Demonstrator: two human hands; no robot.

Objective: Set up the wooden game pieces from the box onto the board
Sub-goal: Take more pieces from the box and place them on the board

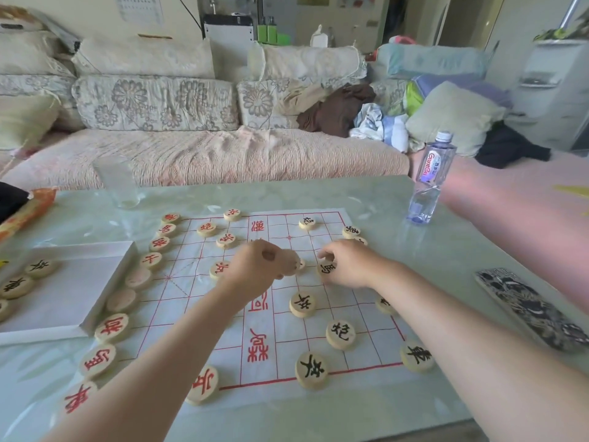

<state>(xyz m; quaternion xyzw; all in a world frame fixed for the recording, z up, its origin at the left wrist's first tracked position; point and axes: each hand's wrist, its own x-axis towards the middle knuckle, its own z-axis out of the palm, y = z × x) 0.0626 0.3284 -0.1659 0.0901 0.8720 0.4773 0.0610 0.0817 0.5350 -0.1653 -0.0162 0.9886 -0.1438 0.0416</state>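
So: the right hand (347, 266) is curled down over a black horse piece (327, 268), which is pinched at its rim by the fingertips. The piece looks to be lying flat on the board (280, 224) or barely off it; which one can't be told. The left hand (259, 263) is bunched up just beside it with the fingers curled in. It's smeared with blur, though, so whether anything is held in there can't be said. A pale blob is seen at the fingertips and that's it.

What the next move turns on is this. The piece is held near the middle of the board, on the inner side of the right hand. The black back row is laid along the right edge, where a chariot (416, 357) is already parked at the near corner. So the piece will probably have to be carried right and back toward the person, past the wrist. It's a round disc, so no long axis needs lining up. The right hand is plainly the nearer one for that edge.

Further out, red pieces (111, 327) are lined down the left edge. A few loose pieces (40, 267) are left in the box (73, 291), well off to the left, and those would be better reached by the left hand.
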